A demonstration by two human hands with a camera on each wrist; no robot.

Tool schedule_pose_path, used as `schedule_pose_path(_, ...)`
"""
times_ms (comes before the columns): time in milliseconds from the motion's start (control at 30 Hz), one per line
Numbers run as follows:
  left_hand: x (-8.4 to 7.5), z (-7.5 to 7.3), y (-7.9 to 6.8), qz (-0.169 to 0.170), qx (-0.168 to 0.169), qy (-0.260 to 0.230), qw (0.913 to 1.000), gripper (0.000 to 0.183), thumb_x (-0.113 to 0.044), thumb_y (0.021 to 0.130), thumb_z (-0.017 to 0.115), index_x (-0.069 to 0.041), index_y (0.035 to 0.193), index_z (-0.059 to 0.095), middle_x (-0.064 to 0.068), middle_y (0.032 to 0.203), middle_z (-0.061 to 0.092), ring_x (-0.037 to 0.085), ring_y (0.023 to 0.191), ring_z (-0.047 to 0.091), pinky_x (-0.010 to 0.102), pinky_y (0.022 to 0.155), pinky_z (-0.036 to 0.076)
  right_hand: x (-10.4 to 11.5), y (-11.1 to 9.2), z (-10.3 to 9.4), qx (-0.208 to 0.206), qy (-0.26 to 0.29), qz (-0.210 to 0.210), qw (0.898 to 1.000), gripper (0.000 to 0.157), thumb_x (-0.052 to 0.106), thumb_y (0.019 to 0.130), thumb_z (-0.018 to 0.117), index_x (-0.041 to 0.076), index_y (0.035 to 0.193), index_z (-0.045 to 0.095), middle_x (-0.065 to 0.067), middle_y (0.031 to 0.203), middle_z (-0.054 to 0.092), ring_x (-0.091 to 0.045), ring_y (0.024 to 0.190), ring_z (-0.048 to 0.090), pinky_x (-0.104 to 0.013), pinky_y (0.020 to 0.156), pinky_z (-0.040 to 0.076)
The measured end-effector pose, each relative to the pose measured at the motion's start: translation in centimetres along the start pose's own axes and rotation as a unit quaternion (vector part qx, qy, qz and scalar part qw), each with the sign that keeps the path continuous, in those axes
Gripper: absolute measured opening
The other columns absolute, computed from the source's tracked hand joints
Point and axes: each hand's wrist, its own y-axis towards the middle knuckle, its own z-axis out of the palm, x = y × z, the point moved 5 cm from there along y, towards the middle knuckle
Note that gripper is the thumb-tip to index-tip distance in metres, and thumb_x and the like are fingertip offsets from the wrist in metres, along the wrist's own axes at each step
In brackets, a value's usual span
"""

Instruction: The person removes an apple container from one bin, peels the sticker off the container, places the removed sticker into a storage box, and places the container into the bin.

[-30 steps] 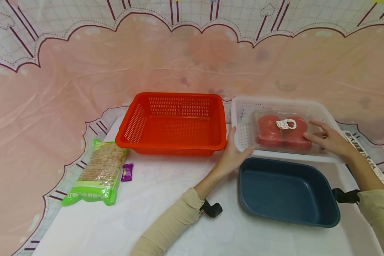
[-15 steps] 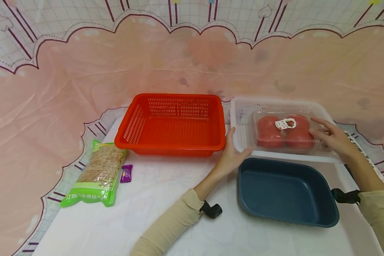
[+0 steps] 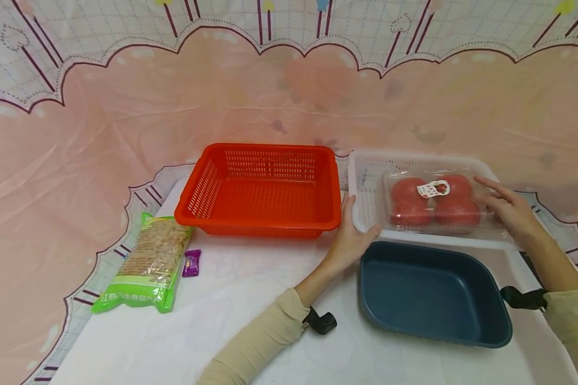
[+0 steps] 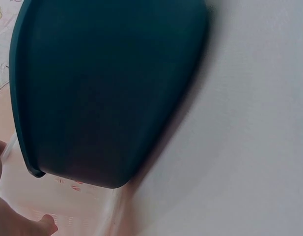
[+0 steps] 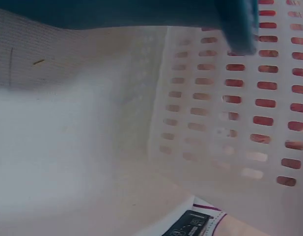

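While the red basket [image 3: 270,195] stands left, the white basket [image 3: 367,198] behind the blue tub [image 3: 428,289] holds a clear pack [image 3: 434,209] of red fruit [image 3: 408,206]. Left grip [image 3: 349,239] spread, unclenched, at white basket's corner; right grip [image 3: 516,216] at pack's end, grasp indeterminable.

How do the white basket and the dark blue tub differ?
The white basket is pale with slotted walls, while the dark blue tub shows solid ones. The white basket holds a clear pack of tomatoes; the dark blue tub does not. The white basket stands farther from the person, the dark blue tub nearer. Both are open-topped, upright and round-cornered.
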Motion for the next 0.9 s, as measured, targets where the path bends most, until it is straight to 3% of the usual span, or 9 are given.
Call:
schedule_pose_path(133,0.0,0.1,0.0,0.005,-0.001,0.001,1.0,0.085,-0.029,0.089,0.066,-0.019,0.155,0.013,-0.009,0.164,0.005,0.021,0.146,0.024,0.046,0.121,0.026,0.4,-0.1,-0.4,-0.004,0.007,0.002,1.0,0.054,0.04,0.1,0.047,0.041,0.151,0.028,0.022,0.09,0.043,-0.006,0.07,0.04,-0.026,0.054,0.036)
schedule_pose_path(267,0.0,0.1,0.0,0.006,-0.005,0.007,0.9999,0.085,-0.029,0.088,0.067,-0.019,0.155,0.014,-0.009,0.164,0.005,0.021,0.146,0.024,0.045,0.122,0.026,1.4,0.1,-0.8,-0.005,-0.016,0.012,1.0,0.056,0.044,0.099,0.048,0.041,0.151,0.027,0.027,0.104,0.039,0.0,0.085,0.041,-0.019,0.061,0.041)
schedule_pose_path(433,0.2,0.1,0.0,0.004,-0.007,0.011,0.9999,0.085,-0.03,0.089,0.066,-0.02,0.155,0.014,-0.011,0.164,0.004,0.02,0.147,0.022,0.045,0.122,0.024,3.0,0.2,-1.1,0.009,-0.038,0.032,0.999,0.058,0.047,0.099,0.046,0.041,0.152,0.024,0.001,0.144,0.041,0.003,0.089,0.041,-0.017,0.066,0.045)
schedule_pose_path(500,0.2,0.1,0.1,0.004,-0.004,0.01,0.9999,0.085,-0.029,0.089,0.066,-0.02,0.155,0.013,-0.011,0.164,0.004,0.019,0.148,0.021,0.046,0.122,0.024,3.6,0.2,-1.2,0.013,-0.044,0.04,0.998,0.059,0.048,0.098,0.046,0.04,0.152,0.023,-0.01,0.157,0.029,0.002,0.088,0.04,-0.018,0.066,0.044)
schedule_pose_path(567,0.2,0.1,0.1,0.004,-0.004,0.01,0.9999,0.085,-0.028,0.089,0.066,-0.02,0.155,0.013,-0.011,0.164,0.004,0.019,0.148,0.021,0.046,0.122,0.024,4.2,0.1,-1.3,0.005,-0.039,0.044,0.998,0.059,0.047,0.098,0.049,0.04,0.151,0.025,0.001,0.143,0.049,-0.001,0.082,0.04,-0.02,0.063,0.041)
schedule_pose_path(633,0.2,0.1,0.1,0.006,-0.003,0.011,0.9999,0.085,-0.028,0.089,0.065,-0.019,0.155,0.013,-0.011,0.164,0.003,0.019,0.148,0.021,0.046,0.122,0.023,4.5,-0.1,-1.2,-0.003,-0.033,0.054,0.998,0.061,0.049,0.097,0.049,0.04,0.152,0.025,-0.002,0.143,0.048,-0.007,0.088,0.041,-0.025,0.066,0.041)
schedule_pose_path(733,0.1,0.1,0.0,0.006,-0.003,0.014,0.9999,0.085,-0.029,0.089,0.065,-0.02,0.155,0.013,-0.012,0.164,0.003,0.019,0.147,0.021,0.046,0.122,0.024,4.8,-0.6,-0.8,-0.03,-0.02,0.063,0.997,0.062,0.05,0.097,0.048,0.036,0.152,0.026,-0.014,0.152,0.04,-0.025,0.106,0.046,-0.029,0.07,0.039)
schedule_pose_path(800,0.1,0.1,-0.1,0.007,-0.002,0.014,0.9999,0.084,-0.028,0.089,0.065,-0.02,0.155,0.013,-0.011,0.164,0.003,0.019,0.147,0.021,0.046,0.122,0.024,4.9,-1.1,-0.4,-0.051,-0.016,0.068,0.996,0.063,0.05,0.097,0.045,0.032,0.153,0.025,-0.027,0.159,0.014,-0.032,0.115,0.039,-0.028,0.072,0.043)
schedule_pose_path(900,0.0,0.0,-0.1,0.005,0.0,0.016,0.9999,0.084,-0.027,0.09,0.065,-0.02,0.155,0.012,-0.011,0.164,0.003,0.019,0.147,0.021,0.047,0.122,0.024,5.2,-2.0,0.2,-0.094,-0.001,0.075,0.993,0.06,0.047,0.097,0.048,0.029,0.152,0.03,-0.023,0.146,0.035,-0.03,0.109,0.041,-0.023,0.068,0.043)
